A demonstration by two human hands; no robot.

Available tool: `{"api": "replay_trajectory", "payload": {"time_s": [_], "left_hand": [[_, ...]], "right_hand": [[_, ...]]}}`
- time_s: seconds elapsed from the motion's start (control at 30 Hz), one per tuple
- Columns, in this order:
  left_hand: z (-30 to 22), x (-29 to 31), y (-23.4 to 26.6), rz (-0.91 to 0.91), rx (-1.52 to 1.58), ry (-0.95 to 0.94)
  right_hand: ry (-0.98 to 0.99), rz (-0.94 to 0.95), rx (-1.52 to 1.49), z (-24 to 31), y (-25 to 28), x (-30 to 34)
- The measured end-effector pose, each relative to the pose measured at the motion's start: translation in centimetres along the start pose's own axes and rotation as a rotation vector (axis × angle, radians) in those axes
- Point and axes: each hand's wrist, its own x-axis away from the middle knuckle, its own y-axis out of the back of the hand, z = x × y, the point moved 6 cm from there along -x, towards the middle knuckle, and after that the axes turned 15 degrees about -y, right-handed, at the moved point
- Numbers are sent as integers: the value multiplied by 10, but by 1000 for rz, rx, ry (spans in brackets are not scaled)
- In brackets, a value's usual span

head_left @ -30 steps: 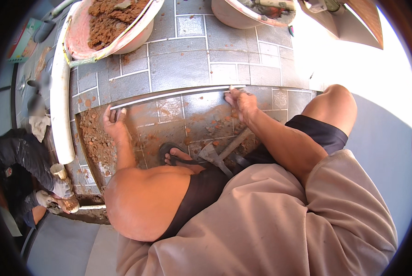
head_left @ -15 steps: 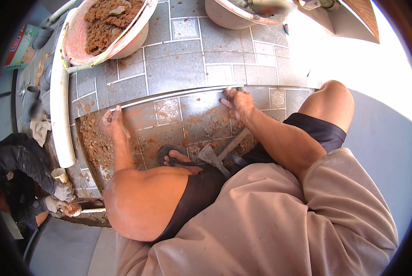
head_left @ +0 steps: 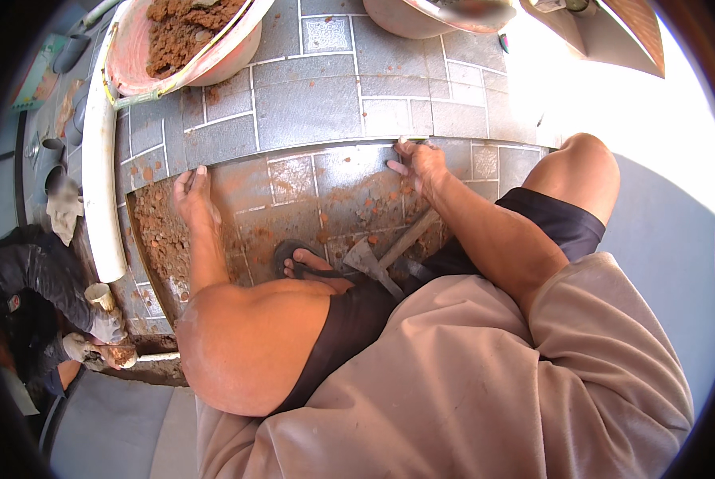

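A thin pale strip, straight like a measuring tape, runs along the edge of the raised tiled floor between my hands. My left hand is closed at its left end, thumb and fingers at the tile edge beside the reddish dirt. At the right end my right hand pinches the strip, with a small dark piece by its fingers that I cannot make out. Below lies a dirt-strewn lower tile surface. A wooden-handled tool with a wedge-shaped metal head rests near my sandalled foot.
Beyond the edge stands a pink tub of reddish soil, with another tub to its right. A long white pipe lies at left. A gloved co-worker works at lower left by a dug trench.
The pale strip looks thinner and less bright than before. My hands have shifted slightly up in the picture with the tilting view. The co-worker's gloves have moved a little.
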Motion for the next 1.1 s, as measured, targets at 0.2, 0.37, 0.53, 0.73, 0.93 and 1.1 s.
{"api": "replay_trajectory", "payload": {"time_s": [0.2, 0.37, 0.53, 0.73, 0.93, 1.1], "left_hand": [[2, -2, 2, -21, 12, 6], [0, 4, 7, -37, -22, -6], [3, 4, -5, -11, -42, 3], [13, 0, 0, -18, -19, -36], [6, -2, 6, 29, -504, -198], [3, 10, -6, -84, -394, -123]], "right_hand": [[36, -33, 33, 1, 2, 1], [66, -131, 100, 1, -14, 30], [47, -81, 56, -5, 1, 6], [63, -76, 43, -6, 1, 2], [67, 19, 107, -8, -5, 11], [164, 116, 163, -7, 2, -11]]}}
